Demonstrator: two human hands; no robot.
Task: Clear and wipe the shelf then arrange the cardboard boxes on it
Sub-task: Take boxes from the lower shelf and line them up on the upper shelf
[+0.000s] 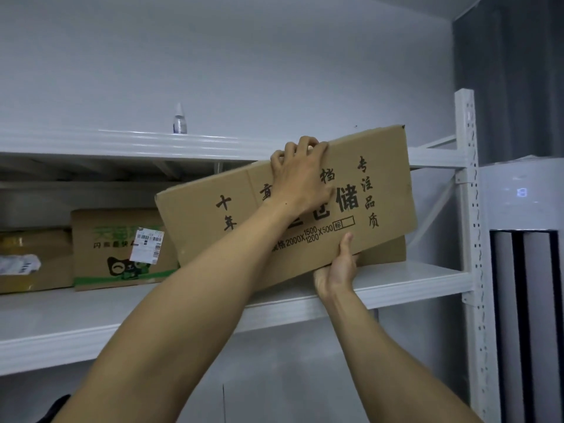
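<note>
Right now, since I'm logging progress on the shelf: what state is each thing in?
Printed box: tilted, not yet set flat.
Left hand: grips its top edge.
Right hand: holds its bottom edge.
Green-printed box: sits on the shelf.
Bottle: upright on the top tier.

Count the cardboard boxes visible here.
3. A large brown black-printed cardboard box, held tilted at right; a brown green-printed cardboard box on the white metal shelf; a brown taped cardboard box far left. Others may be hidden.

Small clear bottle (180, 120) standing upright before the pale grey wall (274, 56), dark curtain (506, 87) at upper right, white floor-standing air conditioner (525, 209) below it.
</note>
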